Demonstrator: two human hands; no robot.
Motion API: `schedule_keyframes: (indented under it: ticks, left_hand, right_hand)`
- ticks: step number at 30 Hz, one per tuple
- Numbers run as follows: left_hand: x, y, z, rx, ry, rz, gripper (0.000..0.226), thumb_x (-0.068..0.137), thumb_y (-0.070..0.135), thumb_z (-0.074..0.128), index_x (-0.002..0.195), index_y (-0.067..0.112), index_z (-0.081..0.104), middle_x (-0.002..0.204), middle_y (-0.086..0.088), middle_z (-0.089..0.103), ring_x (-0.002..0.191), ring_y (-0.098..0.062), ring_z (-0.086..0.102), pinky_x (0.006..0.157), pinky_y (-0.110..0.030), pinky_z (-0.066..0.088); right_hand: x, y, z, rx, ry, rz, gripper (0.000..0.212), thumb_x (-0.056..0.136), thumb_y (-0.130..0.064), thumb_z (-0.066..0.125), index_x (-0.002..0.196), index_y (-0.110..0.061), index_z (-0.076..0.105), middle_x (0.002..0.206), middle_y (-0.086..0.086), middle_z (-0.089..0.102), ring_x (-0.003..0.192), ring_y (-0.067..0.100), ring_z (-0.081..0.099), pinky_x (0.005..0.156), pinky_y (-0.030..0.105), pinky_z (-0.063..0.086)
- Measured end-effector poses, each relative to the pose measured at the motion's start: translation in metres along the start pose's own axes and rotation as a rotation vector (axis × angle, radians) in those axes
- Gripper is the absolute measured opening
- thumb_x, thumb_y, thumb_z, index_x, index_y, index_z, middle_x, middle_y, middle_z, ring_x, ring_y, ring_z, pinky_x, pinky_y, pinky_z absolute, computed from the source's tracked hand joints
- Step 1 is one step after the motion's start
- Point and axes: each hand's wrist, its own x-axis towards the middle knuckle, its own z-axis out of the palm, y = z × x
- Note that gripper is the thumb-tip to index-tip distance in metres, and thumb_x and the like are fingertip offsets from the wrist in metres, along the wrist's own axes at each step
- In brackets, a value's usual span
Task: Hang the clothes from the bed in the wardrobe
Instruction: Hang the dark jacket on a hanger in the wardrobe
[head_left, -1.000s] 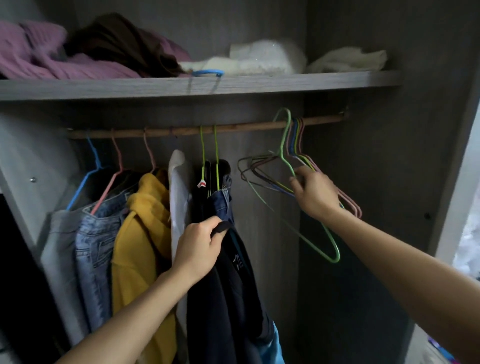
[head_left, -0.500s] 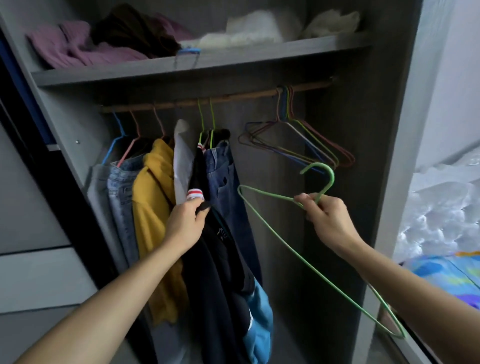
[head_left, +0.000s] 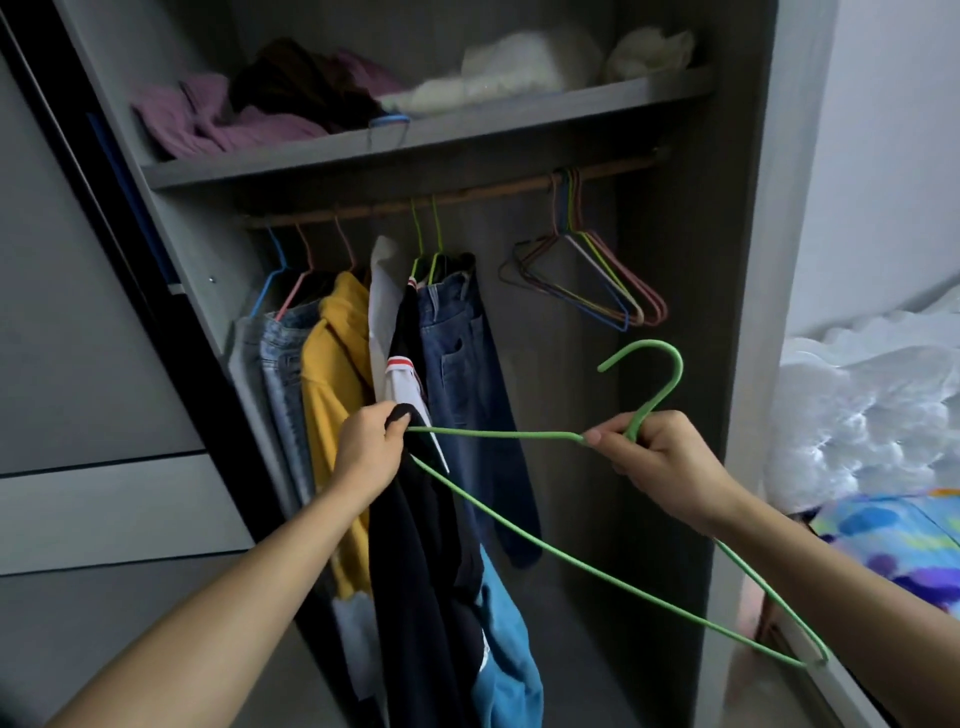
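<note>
**Q:** What are the large parts?
**A:** The grey wardrobe (head_left: 748, 260) fills the view, with its shelf (head_left: 519, 124) above a wooden rail (head_left: 483, 195). The bed (head_left: 883, 415), covered in white bedding, lies at the right edge.

**Q:** And the clothes?
**A:** A row hangs at the rail's left end, including a yellow hoodie (head_left: 332, 374) and blue jeans (head_left: 457, 353). The dark garment (head_left: 415, 571) is off the rail. It dangles from my left hand (head_left: 369, 447), just in front of that row.

**Q:** How do the hands lie?
**A:** My left hand is fisted round the garment's top. My right hand (head_left: 660, 457), nearer the bed, pinches the green hanger (head_left: 493, 432) at the foot of its hook, with the hook pointing up. The hanger's left tip meets the garment at my left fist. Spare hangers (head_left: 602, 291) hang bunched at the rail's right end.
</note>
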Motion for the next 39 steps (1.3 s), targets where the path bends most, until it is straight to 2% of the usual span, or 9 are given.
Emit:
schedule_keyframes:
  ticks: [8,13,19,22,25,28,30,35,39]
  left_hand:
    - [-0.029,0.024,-0.03,-0.071,-0.05,0.141,0.028,0.086,0.027,0.052,0.08,0.003,0.065,0.068,-0.013,0.065,0.066,-0.033,0.059,0.061,-0.042,0.044]
    - [-0.054,0.047,-0.033,-0.107,-0.164,0.282,0.011,0.091,0.011,0.059,0.082,0.011,0.065,0.068,0.004,0.057,0.064,-0.012,0.051,0.06,-0.026,0.037]
    - [-0.045,0.04,-0.056,0.162,-0.283,0.461,0.018,0.095,0.028,0.05,0.094,0.015,0.062,0.092,-0.001,0.067,0.087,-0.027,0.06,0.069,-0.038,0.046]
    - [-0.043,0.04,-0.056,0.316,-0.327,0.471,0.023,0.099,0.035,0.046,0.084,0.017,0.046,0.09,-0.009,0.065,0.084,-0.034,0.058,0.063,-0.041,0.043]
    - [-0.038,0.037,-0.057,0.352,-0.299,0.447,0.026,0.099,0.036,0.046,0.081,0.018,0.038,0.082,-0.015,0.064,0.077,-0.04,0.058,0.058,-0.042,0.042]
    - [-0.023,0.031,-0.067,0.303,-0.206,0.395,0.027,0.099,0.032,0.046,0.085,0.01,0.047,0.078,-0.018,0.064,0.074,-0.041,0.059,0.055,-0.044,0.041]
    - [-0.014,0.031,-0.075,0.28,-0.137,0.38,0.029,0.099,0.033,0.046,0.088,0.007,0.052,0.074,-0.016,0.062,0.07,-0.039,0.058,0.054,-0.042,0.038]
    - [-0.009,0.043,-0.084,0.121,-0.104,0.379,0.025,0.099,0.03,0.048,0.094,0.009,0.059,0.057,-0.007,0.055,0.054,-0.028,0.052,0.052,-0.047,0.04]
    - [-0.015,0.045,-0.088,0.016,-0.097,0.378,0.035,0.099,0.027,0.049,0.065,0.027,0.042,0.052,0.003,0.045,0.049,-0.019,0.042,0.05,-0.041,0.035]
  right_hand:
    - [0.012,-0.013,0.06,0.062,-0.138,0.07,0.02,0.093,-0.015,0.063,0.083,0.0,0.072,0.046,-0.007,0.045,0.044,0.002,0.037,0.045,0.015,0.031]
    - [0.011,-0.006,0.112,0.157,-0.047,0.09,0.03,0.093,-0.015,0.063,0.077,0.01,0.064,0.054,0.003,0.042,0.051,0.01,0.035,0.048,0.022,0.031]
    - [0.011,-0.015,0.118,0.42,0.069,0.167,0.029,0.095,-0.016,0.059,0.078,0.005,0.067,0.052,0.005,0.038,0.042,0.009,0.03,0.038,0.019,0.025]
    - [0.016,-0.018,0.115,0.264,0.085,0.096,0.028,0.094,-0.025,0.062,0.081,-0.001,0.07,0.05,0.002,0.051,0.042,0.009,0.041,0.043,0.021,0.034]
    - [0.023,-0.014,0.104,-0.175,0.213,0.013,0.023,0.087,-0.043,0.068,0.097,-0.023,0.071,0.075,-0.008,0.068,0.066,0.006,0.061,0.061,0.026,0.047]
    - [0.01,-0.014,0.098,-0.463,0.519,-0.363,0.016,0.088,-0.031,0.069,0.098,-0.019,0.068,0.086,-0.011,0.062,0.079,0.008,0.059,0.068,0.026,0.048]
    - [-0.007,-0.012,0.107,-0.472,0.5,-0.537,0.01,0.087,-0.027,0.068,0.086,-0.018,0.066,0.078,-0.011,0.06,0.069,0.005,0.055,0.061,0.022,0.045]
    - [-0.02,0.017,0.144,-0.698,0.163,-0.019,0.044,0.084,-0.069,0.051,0.108,-0.033,0.058,0.096,-0.017,0.059,0.082,0.008,0.062,0.064,0.026,0.048]
    - [-0.003,0.023,0.156,-0.572,0.249,0.194,0.045,0.082,-0.059,0.062,0.104,-0.03,0.035,0.091,-0.017,0.054,0.082,0.014,0.061,0.066,0.033,0.046]
